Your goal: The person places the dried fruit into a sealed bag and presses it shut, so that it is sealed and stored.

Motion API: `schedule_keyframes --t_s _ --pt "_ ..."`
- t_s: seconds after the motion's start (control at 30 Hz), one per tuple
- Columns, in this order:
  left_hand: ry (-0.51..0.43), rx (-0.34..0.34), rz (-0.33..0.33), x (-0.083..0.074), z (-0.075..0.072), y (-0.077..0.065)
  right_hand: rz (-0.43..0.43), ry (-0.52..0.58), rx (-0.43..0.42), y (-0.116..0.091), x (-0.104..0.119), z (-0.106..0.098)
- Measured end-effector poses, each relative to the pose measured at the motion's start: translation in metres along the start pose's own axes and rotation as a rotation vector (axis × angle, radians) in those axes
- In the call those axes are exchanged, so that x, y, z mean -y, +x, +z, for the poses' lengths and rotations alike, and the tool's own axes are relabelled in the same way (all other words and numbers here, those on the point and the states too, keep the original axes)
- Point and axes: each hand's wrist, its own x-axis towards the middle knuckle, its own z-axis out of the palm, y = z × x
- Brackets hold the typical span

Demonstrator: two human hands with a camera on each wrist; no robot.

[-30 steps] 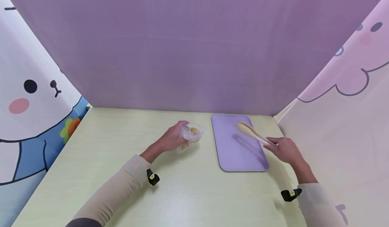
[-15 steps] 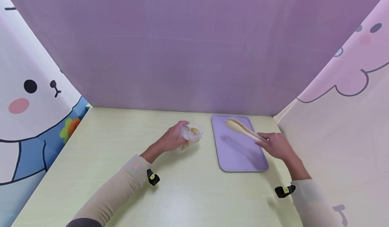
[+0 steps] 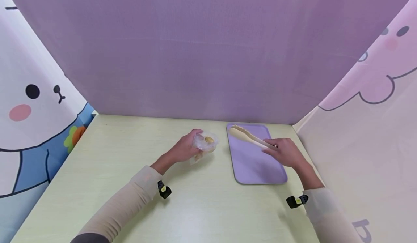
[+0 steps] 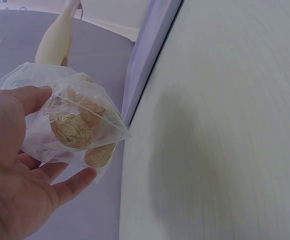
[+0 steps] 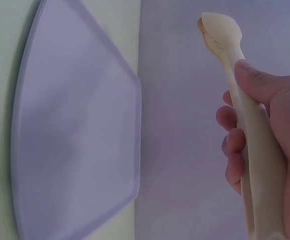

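Observation:
My left hand [image 3: 186,147] holds a clear plastic bag [image 3: 204,143] above the table, its mouth turned up. Inside the bag, several brown, wrinkled, roundish pieces [image 4: 72,131] show in the left wrist view; their kind is unclear. My right hand [image 3: 285,152] grips cream-coloured tongs [image 3: 249,136] over the purple tray [image 3: 260,167]. The tongs' arms lie close together, with the thumb on one side and curled fingers on the other. At their tips a small brown bit [image 5: 201,25] shows in the right wrist view; I cannot tell what it is.
The pale wooden table [image 3: 202,207] spreads beneath both hands, and the tray lies flat near its back right. A purple cloth wall [image 3: 195,55] rises behind the table. Printed cartoon cloths hang at the left [image 3: 29,134] and right [image 3: 368,134].
My right hand has carried the tongs leftward across the tray, closer to the bag. The left hand and the bag have stayed in place.

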Motion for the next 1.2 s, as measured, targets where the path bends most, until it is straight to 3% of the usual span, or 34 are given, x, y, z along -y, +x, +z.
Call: schedule_keyframes --t_s 0.6,1.2 --pt "0.023 -0.003 0.011 0.000 -0.001 0.002 -0.051 0.059 0.046 0.020 0.031 0.000" --pt "-0.017 0.007 0.011 -0.003 0.001 -0.001 -0.081 0.121 0.090 0.030 0.051 0.007"
